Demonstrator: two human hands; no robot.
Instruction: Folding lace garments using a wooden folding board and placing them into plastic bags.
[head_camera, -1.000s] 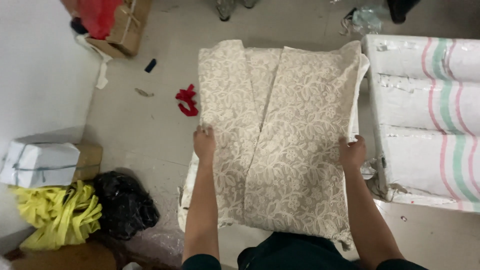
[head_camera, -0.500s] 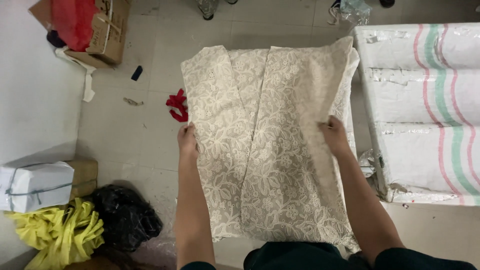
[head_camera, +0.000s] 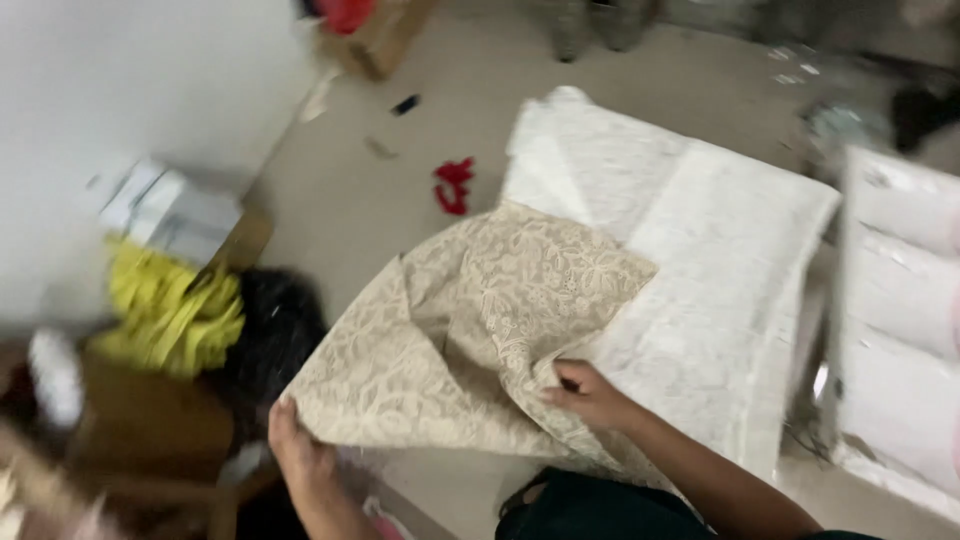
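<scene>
2 hands pinch beige lace cloth (head_camera: 470, 340): left grip (head_camera: 298, 442) lower corner, right grip (head_camera: 590, 392) inner fold

Beige lace-patterned fabric piece (head_camera: 470, 330), floral relief, is lifted and bunched off a stack of paler, matching fabric (head_camera: 720, 290). Lower left edge and right fold are held up; the middle sags. View is motion-blurred.

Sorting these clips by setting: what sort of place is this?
Probably a textile workroom or storeroom. Both hands, left and right, lift a beige lace-patterned fabric piece off a stack of similar fabric, with wrapped white bundles alongside and scraps on the concrete floor.
</scene>
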